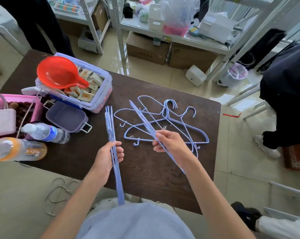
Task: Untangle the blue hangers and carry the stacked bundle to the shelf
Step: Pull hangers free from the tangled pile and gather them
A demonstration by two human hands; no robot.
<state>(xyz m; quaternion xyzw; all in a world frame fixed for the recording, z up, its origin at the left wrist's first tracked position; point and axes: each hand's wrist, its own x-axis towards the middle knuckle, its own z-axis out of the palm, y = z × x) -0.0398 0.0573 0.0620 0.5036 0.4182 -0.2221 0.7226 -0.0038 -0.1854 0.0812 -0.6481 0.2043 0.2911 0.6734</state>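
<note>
A stacked bundle of blue hangers (109,121) is held edge-on in my left hand (109,156), which grips it near its middle over the dark table (145,169). My right hand (170,142) is closed on one more blue hanger (142,118), seen edge-on and slanting up to the left. Beneath and behind it a tangled pile of blue hangers (173,123) lies flat on the table, hooks pointing several ways.
On the table's left stand a clear box of packets (87,94) with a red scoop (57,73), a purple lid (66,116), two lying bottles (47,133), and a pink basket (11,104). White metal shelves (171,37) rise beyond the table. A person in dark clothes (287,94) stands at the right.
</note>
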